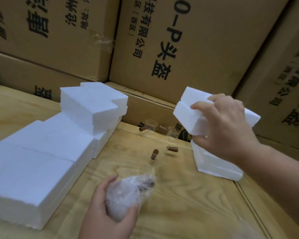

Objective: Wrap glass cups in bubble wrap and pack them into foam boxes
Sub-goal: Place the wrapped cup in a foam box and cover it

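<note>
My left hand grips a glass cup wrapped in bubble wrap low over the wooden table. My right hand holds a white foam box tilted in the air at the right, fingers curled over its top and thumb under it. Directly below sits another white foam box on the table. Several bare glass cups with brown wooden handles stand or lie between the hands: two at the back, two nearer.
A stack of white foam boxes fills the table's left side, with a higher pile behind it. Large cardboard cartons with black print wall in the back and right. A bit of plastic shows at the bottom right.
</note>
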Motion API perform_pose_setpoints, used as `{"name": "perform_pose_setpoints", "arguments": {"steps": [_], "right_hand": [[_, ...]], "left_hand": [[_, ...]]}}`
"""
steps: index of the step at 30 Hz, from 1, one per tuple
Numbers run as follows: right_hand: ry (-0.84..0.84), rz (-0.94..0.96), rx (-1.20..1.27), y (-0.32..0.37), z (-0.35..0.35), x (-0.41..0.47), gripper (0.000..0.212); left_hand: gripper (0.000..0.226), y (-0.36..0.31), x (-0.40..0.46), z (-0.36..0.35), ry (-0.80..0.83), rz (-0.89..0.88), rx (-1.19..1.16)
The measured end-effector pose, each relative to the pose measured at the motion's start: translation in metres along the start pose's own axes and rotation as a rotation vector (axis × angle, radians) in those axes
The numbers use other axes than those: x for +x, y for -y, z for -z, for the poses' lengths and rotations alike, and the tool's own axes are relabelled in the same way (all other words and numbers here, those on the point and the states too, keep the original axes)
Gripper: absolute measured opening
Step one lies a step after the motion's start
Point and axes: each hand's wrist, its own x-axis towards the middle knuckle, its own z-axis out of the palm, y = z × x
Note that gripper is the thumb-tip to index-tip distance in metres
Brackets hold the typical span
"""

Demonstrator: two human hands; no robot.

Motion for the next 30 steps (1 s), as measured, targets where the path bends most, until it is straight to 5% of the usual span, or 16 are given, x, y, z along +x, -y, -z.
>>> {"name": "perform_pose_setpoints", "arguments": {"steps": [3,11,14,18,21,23,30], "right_hand": [[0.026,-0.082,0.093,0.06,0.013,-0.045,0.078],[0.516,-0.213,0.181,0.181,0.005,-0.151,0.099],[0.643,-0.271,0.456,0.17,0.015,-0.147,0.094],[0.525,-0.588,0.663,0.12,0.035,-0.135,0.095],[0.891,-0.566,0.484,0.085,0.032,-0.146,0.126],[0.994,-0.576,0.507,0.073,0.027,-0.154,0.131],[0.715,-0.657,0.647,0.064,0.017,-0.154,0.1]], "left_hand": [[0.072,-0.008,-0.003,0.007,-0.134,-0.016,-0.07],[0.062,-0.014,-0.007,0.013,-0.18,-0.083,-0.152],[0.064,-0.014,-0.004,0.016,-0.17,-0.084,-0.189],[0.071,-0.017,-0.006,0.011,-0.129,-0.128,-0.17],[0.073,-0.019,-0.01,0.007,-0.088,-0.122,-0.197],[0.073,-0.019,-0.011,0.004,-0.075,-0.103,-0.268],[0.076,-0.022,-0.013,0.005,-0.032,-0.065,-0.394]]}}
